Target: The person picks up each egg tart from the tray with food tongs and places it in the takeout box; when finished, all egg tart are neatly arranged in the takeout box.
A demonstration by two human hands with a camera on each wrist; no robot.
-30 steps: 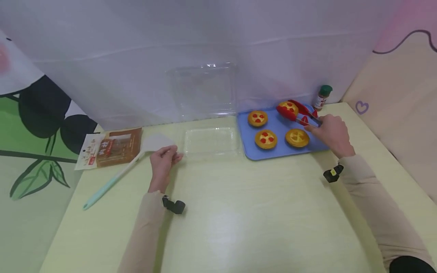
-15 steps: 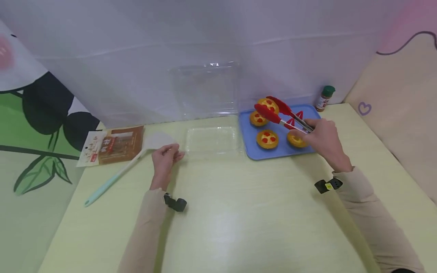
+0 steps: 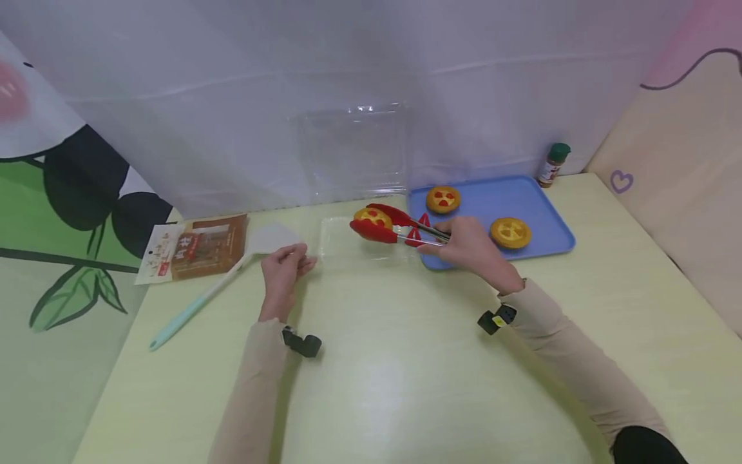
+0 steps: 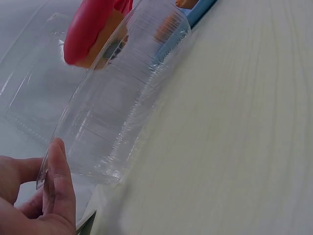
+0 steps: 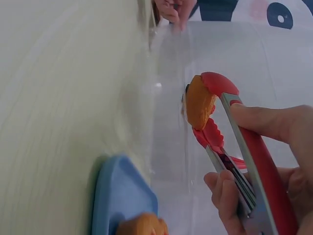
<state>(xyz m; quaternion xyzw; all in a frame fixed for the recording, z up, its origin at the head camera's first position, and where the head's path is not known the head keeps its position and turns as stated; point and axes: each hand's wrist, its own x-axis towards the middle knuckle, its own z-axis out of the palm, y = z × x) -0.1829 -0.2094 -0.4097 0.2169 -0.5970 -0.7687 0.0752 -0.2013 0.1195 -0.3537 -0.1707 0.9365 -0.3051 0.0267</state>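
My right hand (image 3: 478,253) grips red-tipped metal tongs (image 3: 375,231), their tips pinching a small toy tart (image 3: 371,214) with red pieces on top. The tart hangs over the base of a clear plastic clamshell box (image 4: 102,117), whose lid (image 3: 353,151) stands raised against the back cloth. At the box's left side, my left hand (image 3: 283,277) pinches the rim between thumb and fingers, plainest in the left wrist view. On the blue tray (image 3: 493,196) lie a red-topped tart (image 3: 443,200) and a plain one (image 3: 510,232). My right hand covers the tray's front left part.
Left of the box lie a white spatula (image 3: 199,299) with a pale green handle end and a brown-and-white food packet (image 3: 210,247). A green-capped spice jar (image 3: 554,165) stands behind the tray's right corner. Cloth (image 3: 232,148) hangs along the table's back edge.
My right hand has carried the tart in the tongs leftward from the tray to over the clear box. My left hand has stayed at the box's rim.
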